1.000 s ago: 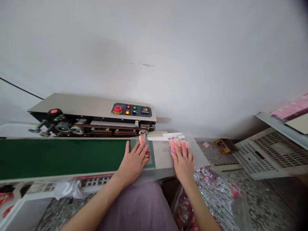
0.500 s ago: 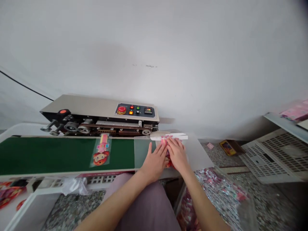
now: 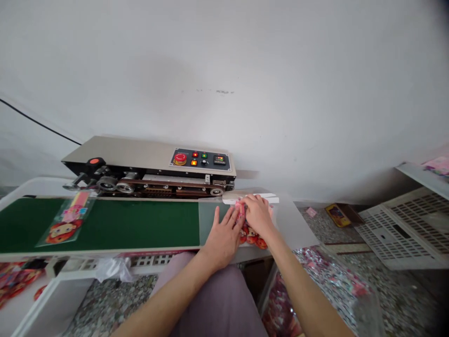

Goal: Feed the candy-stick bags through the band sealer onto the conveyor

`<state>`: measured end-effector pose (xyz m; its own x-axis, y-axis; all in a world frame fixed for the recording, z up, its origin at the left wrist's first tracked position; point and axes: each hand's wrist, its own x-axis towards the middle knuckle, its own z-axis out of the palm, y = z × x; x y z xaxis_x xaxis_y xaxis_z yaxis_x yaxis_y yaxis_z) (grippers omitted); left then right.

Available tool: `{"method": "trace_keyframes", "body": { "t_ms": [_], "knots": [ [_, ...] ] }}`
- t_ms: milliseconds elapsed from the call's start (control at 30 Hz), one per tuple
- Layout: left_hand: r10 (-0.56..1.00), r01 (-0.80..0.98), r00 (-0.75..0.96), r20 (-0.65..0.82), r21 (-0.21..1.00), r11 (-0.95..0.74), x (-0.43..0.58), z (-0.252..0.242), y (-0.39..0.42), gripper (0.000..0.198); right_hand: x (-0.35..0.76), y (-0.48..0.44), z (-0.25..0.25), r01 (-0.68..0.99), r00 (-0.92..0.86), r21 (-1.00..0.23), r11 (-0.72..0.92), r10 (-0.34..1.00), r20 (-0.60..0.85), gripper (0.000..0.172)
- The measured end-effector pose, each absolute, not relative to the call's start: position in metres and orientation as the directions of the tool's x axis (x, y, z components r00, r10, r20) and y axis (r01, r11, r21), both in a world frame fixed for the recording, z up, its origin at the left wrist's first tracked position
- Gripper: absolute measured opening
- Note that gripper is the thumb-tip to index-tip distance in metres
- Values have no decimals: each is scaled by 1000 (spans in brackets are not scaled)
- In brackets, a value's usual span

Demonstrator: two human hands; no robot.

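Head-worn camera, looking forward and down, close above left hand and right hand

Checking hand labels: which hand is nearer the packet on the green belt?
Left. The left hand lies just right of the belt, far from the packet; the right hand is farther right.

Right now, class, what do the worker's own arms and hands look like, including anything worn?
Both forearms are bare as far as the picture shows: no sleeves, gloves, watch or bracelet. The left hand and right hand show no rings or markings I can make out. Mauve cloth covers the lap between them.
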<state>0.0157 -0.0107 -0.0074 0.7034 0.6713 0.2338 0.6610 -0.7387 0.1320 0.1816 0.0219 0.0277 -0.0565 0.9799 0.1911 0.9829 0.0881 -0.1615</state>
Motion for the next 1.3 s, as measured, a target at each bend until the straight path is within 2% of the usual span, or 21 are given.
{"method": "trace_keyframes", "body": {
  "t_ms": [233,400,533,667,767,967,1067,1167,1233,1300],
  "knots": [
    [648,637,721,246,134,-759,21,-7,-13,58,184,30,24,976,-56,-195,97,977,205,40],
    [671,648,695,257,180,-740,22,-8,-11,58,201,5,22,974,18,-223,49,957,289,45],
    [691,655,672,266,221,-723,12,-6,-9,51,220,-39,5,991,97,-124,-52,916,389,44],
    [717,688,643,268,208,-695,-1,-8,-4,47,213,-61,-10,999,40,20,-49,940,338,47],
    [721,702,638,272,181,-689,-14,-10,1,47,194,-56,-9,997,28,64,-49,954,298,45],
    [778,774,590,214,125,-621,-42,2,8,45,172,-40,1,998,52,1,-55,954,294,45],
    [811,808,551,199,118,-578,-37,10,7,45,179,-41,0,992,127,-41,-120,944,305,50],
    [725,710,652,223,158,-687,-17,9,6,49,185,-42,-2,982,186,-40,-182,941,284,51],
    [667,645,707,235,171,-745,-7,4,6,51,182,-40,-4,987,157,-22,-157,953,261,51],
    [672,652,704,232,166,-740,-3,-1,7,52,175,-37,-4,993,116,-13,-117,960,257,50]
  ]
}}
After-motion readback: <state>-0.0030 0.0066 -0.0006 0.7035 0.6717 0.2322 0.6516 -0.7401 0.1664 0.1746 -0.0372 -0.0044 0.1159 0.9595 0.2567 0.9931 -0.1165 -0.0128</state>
